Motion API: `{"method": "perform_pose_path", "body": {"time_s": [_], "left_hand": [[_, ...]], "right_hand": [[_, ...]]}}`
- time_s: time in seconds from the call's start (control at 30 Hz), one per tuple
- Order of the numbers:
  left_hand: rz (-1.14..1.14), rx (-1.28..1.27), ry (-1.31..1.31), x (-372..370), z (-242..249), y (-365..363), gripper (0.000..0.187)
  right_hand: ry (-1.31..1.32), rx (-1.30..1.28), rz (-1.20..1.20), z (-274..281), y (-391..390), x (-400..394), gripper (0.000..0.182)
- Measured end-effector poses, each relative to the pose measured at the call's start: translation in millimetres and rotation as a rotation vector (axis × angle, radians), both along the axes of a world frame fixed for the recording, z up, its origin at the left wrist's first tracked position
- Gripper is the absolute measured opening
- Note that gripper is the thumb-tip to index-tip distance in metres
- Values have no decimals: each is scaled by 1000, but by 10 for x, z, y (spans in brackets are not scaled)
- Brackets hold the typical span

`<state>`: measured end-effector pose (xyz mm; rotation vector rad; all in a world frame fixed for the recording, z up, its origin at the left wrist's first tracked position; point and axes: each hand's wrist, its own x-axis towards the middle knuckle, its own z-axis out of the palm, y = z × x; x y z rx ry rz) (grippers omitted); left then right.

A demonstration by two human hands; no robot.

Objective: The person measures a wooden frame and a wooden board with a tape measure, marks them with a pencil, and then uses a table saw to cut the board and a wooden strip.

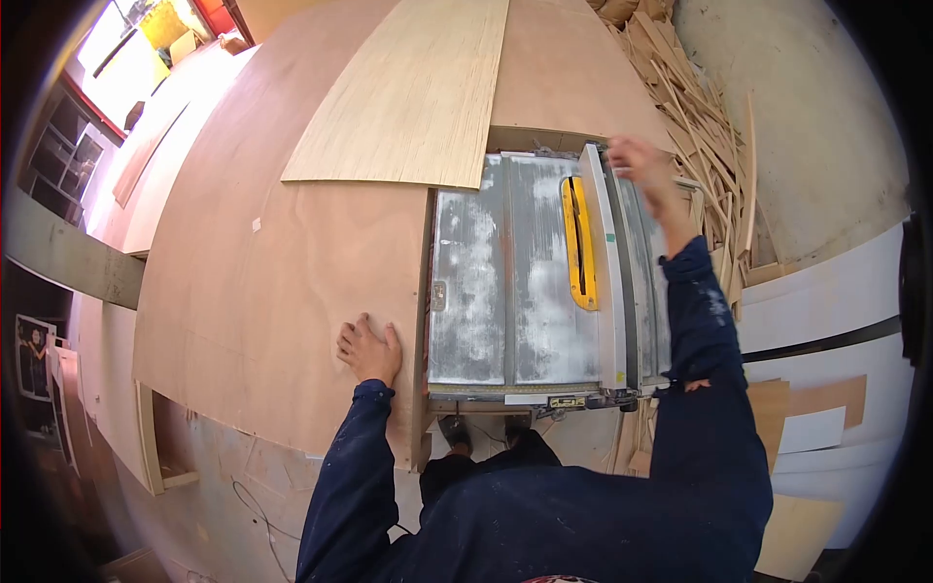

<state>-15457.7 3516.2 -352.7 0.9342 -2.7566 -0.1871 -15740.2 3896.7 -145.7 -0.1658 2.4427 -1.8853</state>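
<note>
Head view: left hand (369, 350) lies palm down on the plywood worktop (243, 282), fingers spread, nothing gripped. Right hand (639, 163) is at the far end of the metal fence (607, 257) — fingers bent; cannot tell whether they pinch it. Fence stands lengthwise on the grey saw table (471, 291), just right of the yellow insert (570, 233). Pale sheet (408, 97) overlaps the table's far-left corner — wood strips (695, 126) heaped beyond, at right.
</note>
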Motion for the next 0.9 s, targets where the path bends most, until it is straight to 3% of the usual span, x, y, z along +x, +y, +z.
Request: {"method": "perform_pose_path", "body": {"time_s": [0.07,0.1,0.17,0.2,0.23,0.27,0.33,0.43,0.57,0.73,0.83,0.9], "left_hand": [[-16,62,15,-75,45,-49,50],[-9,61,21,-91,45,-82,50],[-82,59,25,-157,36,-168,50],[-74,56,27,-189,23,-215,50],[-98,51,52,-209,3,-249,50],[-117,46,81,-239,-14,-287,50],[-88,58,62,-301,23,-298,51],[-121,80,31,-295,-23,-342,53],[-113,122,-14,-308,-6,-370,53],[-97,148,-50,-301,-7,-395,54],[-102,181,-37,-324,8,-396,54],[-116,186,-22,-327,26,-383,54]], "right_hand": [[-238,-71,240,-608,-864,-40,31],[-303,-9,244,-831,-1294,-55,33],[-264,157,186,-1584,-1904,-492,48],[-260,155,195,-1692,-2056,-617,48],[-97,284,36,-1779,-2212,-729,54],[75,408,-121,-1842,-2392,-838,60],[150,506,-197,-1932,-2500,-1157,66],[-44,589,-261,-1937,-2622,-1485,68],[-67,509,-269,-2353,-2649,-2012,69],[-283,338,-300,-2874,-2533,-2688,55],[-293,392,-290,-2230,-2649,-2308,52],[-224,451,-334,-2096,-2899,-2163,52]]}}
